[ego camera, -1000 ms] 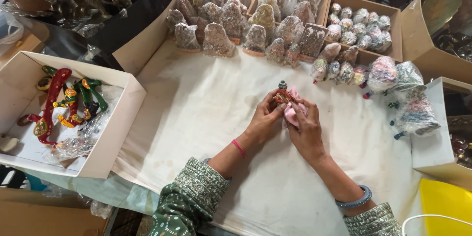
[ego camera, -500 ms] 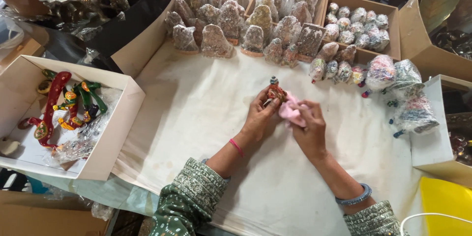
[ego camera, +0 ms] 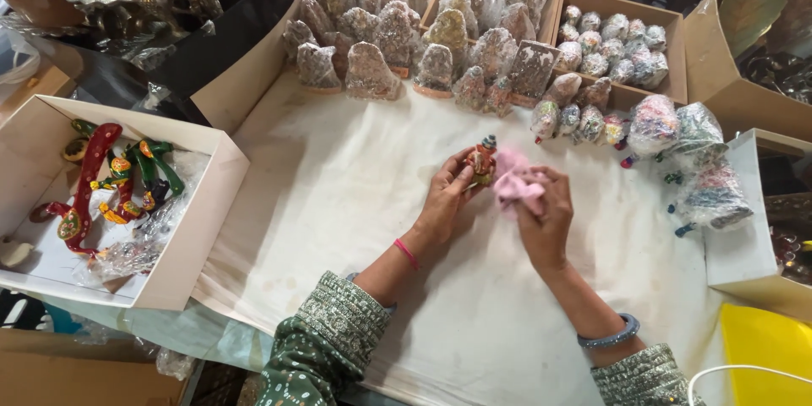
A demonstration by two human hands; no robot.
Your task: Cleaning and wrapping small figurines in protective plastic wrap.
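My left hand (ego camera: 447, 200) grips a small painted figurine (ego camera: 484, 159), orange and red with a dark top, held upright over the white cloth (ego camera: 338, 203) near its middle. My right hand (ego camera: 546, 218) holds a crumpled pink rag (ego camera: 515, 184) pressed against the figurine's right side. Both wrists rest low over the cloth; a pink band is on the left wrist and a blue bangle on the right.
Rows of plastic-wrapped figurines (ego camera: 397, 34) stand along the far edge, some in cardboard boxes (ego camera: 622, 42). Wrapped round pieces (ego camera: 685, 152) lie at the right. A white box (ego camera: 194, 228) at the left holds red and green painted snakes (ego camera: 93, 186). A yellow object (ego camera: 765, 351) sits bottom right.
Both hands have shifted slightly while the pink rag moves over the figurine. The view has drifted a little; nothing else on the cloth has moved.
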